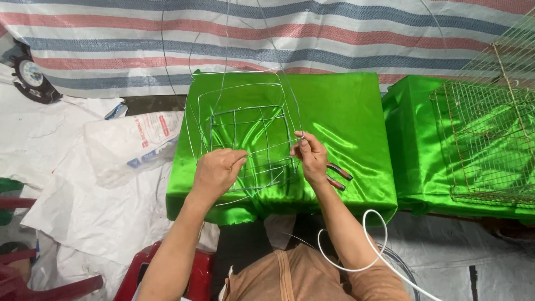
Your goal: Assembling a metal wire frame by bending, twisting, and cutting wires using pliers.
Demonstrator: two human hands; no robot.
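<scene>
A half-woven wire frame point(248, 125), a square grid of thin silver wires with long loose ends rising from it, lies on a table covered in bright green satin cloth point(340, 117). My left hand point(216, 170) grips the frame's near left part, fingers closed around the wires. My right hand point(310, 155) pinches a wire at the frame's right edge. Pliers with red handles point(338, 175) lie on the cloth just right of my right hand.
A finished wire mesh cage point(490, 139) stands on a second green-covered table point(415, 161) at the right. A white plastic sack point(131, 142) lies left, on white sheeting. Red plastic stool point(196, 273) under me. A white cable point(368, 245) loops by my right arm. Striped tarp point(312, 33) behind.
</scene>
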